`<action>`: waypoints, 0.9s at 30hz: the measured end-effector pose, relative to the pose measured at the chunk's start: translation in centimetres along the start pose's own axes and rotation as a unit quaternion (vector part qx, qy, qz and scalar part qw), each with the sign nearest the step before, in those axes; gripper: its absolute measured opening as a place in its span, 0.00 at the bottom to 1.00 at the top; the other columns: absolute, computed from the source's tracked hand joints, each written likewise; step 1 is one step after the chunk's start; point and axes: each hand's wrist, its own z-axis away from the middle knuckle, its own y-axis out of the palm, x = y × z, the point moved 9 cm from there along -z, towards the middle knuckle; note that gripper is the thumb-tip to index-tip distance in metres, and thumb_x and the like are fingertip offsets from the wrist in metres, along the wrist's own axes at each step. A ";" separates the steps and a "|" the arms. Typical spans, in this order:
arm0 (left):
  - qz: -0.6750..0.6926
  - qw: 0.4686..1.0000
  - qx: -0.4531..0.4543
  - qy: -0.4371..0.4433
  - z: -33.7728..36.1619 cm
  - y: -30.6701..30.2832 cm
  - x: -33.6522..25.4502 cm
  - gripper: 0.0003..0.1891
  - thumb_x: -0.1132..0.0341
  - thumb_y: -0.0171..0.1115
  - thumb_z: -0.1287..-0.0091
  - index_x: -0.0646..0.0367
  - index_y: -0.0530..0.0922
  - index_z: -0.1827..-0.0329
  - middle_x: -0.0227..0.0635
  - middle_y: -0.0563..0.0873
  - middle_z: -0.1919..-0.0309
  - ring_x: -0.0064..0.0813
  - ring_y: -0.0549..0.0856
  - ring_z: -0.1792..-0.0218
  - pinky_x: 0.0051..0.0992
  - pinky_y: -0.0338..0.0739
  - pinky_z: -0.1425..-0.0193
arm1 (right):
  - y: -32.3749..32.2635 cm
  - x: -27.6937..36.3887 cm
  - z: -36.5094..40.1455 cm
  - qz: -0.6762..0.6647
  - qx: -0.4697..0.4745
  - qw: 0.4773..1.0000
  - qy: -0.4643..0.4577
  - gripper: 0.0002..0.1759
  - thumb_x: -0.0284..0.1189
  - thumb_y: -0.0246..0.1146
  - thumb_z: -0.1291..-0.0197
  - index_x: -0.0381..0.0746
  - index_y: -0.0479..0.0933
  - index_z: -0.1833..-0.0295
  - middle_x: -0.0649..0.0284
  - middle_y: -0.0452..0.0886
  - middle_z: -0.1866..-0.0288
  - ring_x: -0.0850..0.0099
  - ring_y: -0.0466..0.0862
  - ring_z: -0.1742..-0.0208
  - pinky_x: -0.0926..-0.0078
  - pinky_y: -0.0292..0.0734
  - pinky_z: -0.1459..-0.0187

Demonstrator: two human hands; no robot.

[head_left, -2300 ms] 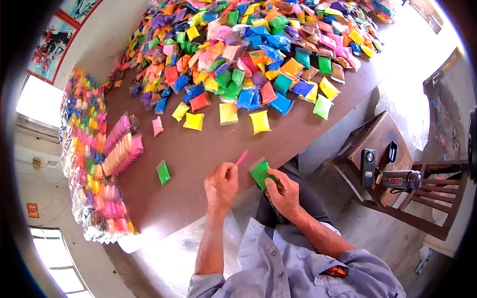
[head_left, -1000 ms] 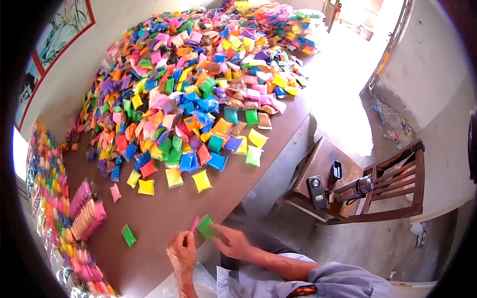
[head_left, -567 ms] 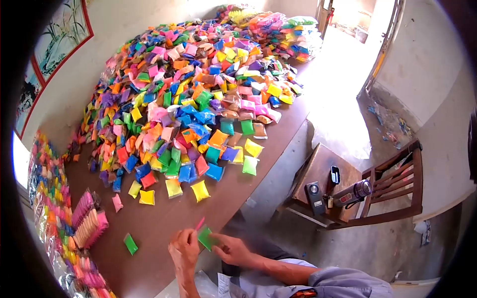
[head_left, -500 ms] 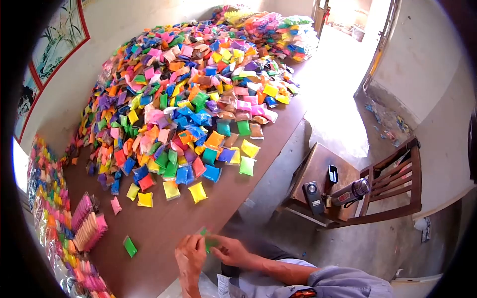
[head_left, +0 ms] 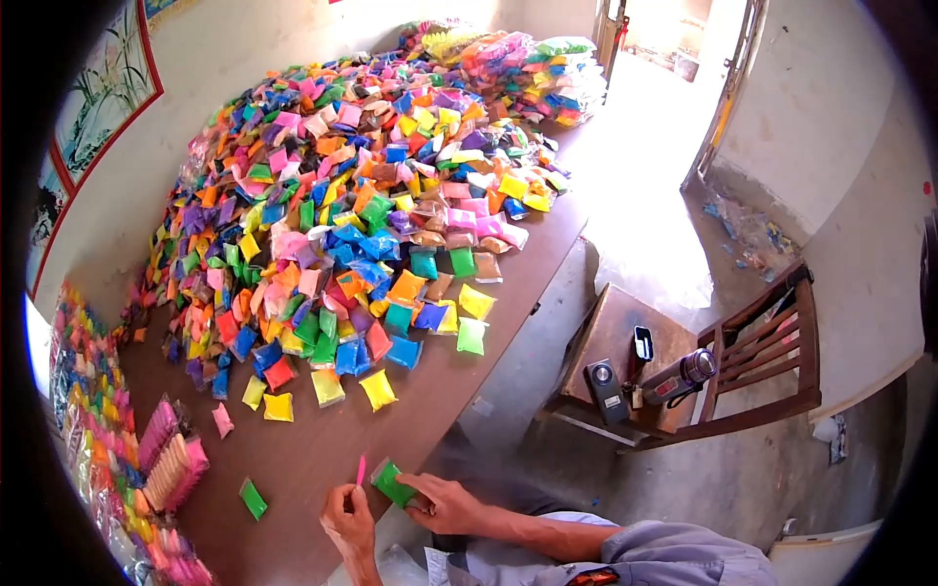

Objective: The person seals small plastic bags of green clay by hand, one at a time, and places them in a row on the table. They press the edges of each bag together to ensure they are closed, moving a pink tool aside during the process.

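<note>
At the table's near edge, my left hand [head_left: 350, 521] is closed around a thin pink stick [head_left: 362, 469] that points upward from its fingertips. Just to its right, my right hand [head_left: 447, 502] grips a small clear packet with green filling [head_left: 393, 482], its fingers over the packet's right side. Another green packet [head_left: 253, 498] lies on the brown table [head_left: 303, 454], left of my hands. Beyond them, yellow packets [head_left: 378, 390] form the near edge of a large heap of coloured packets [head_left: 332, 210].
Bundles of pink and peach sticks [head_left: 174, 459] stand on the table's left, beside a row of bagged colourful packets [head_left: 103, 430]. To the right, a wooden chair [head_left: 762, 366] adjoins a small stand [head_left: 625, 322] bearing a flask [head_left: 681, 377] and a black device [head_left: 608, 391].
My hands have moved apart. The left has shifted left and now shows the pink stick upright; the right keeps the green packet, which is now more visible. The view has shifted slightly.
</note>
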 end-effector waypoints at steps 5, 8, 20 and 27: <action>0.008 0.999 -0.028 -0.025 0.9 -1.1 1.4 0.06 0.70 0.68 0.31 0.64 0.85 0.62 0.42 0.87 0.70 0.40 0.86 0.70 0.36 0.80 0.62 | -0.7 1.4 -0.2 0.038 -0.053 0.998 -0.022 0.27 0.26 0.74 0.35 0.40 0.79 0.30 0.58 0.81 0.61 0.67 0.82 0.71 0.71 0.80 0.68; 0.019 0.998 -0.032 -0.044 1.5 -1.1 2.5 0.06 0.69 0.68 0.30 0.65 0.85 0.61 0.42 0.88 0.69 0.39 0.87 0.69 0.36 0.81 0.61 | -1.5 1.2 -0.6 0.048 -0.114 0.992 -0.018 0.21 0.27 0.73 0.33 0.37 0.82 0.36 0.56 0.81 0.62 0.64 0.83 0.70 0.70 0.79 0.68; 0.070 0.997 0.005 -0.023 2.0 1.3 -4.1 0.05 0.71 0.71 0.30 0.63 0.88 0.56 0.43 0.90 0.68 0.32 0.89 0.69 0.31 0.82 0.64 | -1.2 -3.4 -0.3 -0.115 -0.156 0.962 0.194 0.20 0.26 0.73 0.31 0.34 0.74 0.40 0.60 0.88 0.69 0.78 0.87 0.71 0.76 0.81 0.70; -0.070 0.997 -0.030 0.030 0.0 1.3 -1.9 0.03 0.72 0.72 0.32 0.61 0.87 0.60 0.41 0.89 0.70 0.38 0.88 0.72 0.33 0.82 0.66 | -1.5 -3.8 -0.5 -0.088 -0.149 0.970 0.171 0.20 0.25 0.74 0.34 0.35 0.75 0.41 0.59 0.88 0.70 0.79 0.87 0.71 0.76 0.82 0.68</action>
